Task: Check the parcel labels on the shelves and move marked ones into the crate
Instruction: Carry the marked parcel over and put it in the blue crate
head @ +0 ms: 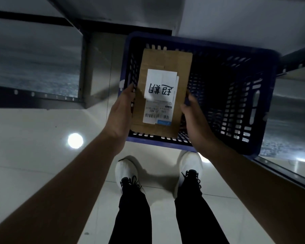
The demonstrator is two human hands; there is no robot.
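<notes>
A flat brown cardboard parcel hangs over the left half of a dark blue slatted plastic crate on the floor. On the parcel's top face is a white paper slip with black handwritten characters, above a printed shipping label with a barcode. My left hand grips the parcel's left edge. My right hand grips its right edge, fingers curled under it. The crate's inside looks dark, and no other parcel shows in it.
A metal shelf unit with a perforated front rail stands at the left, and another shelf edge runs along the right. The floor is pale glossy tile with a bright light reflection. My feet in white shoes stand just before the crate.
</notes>
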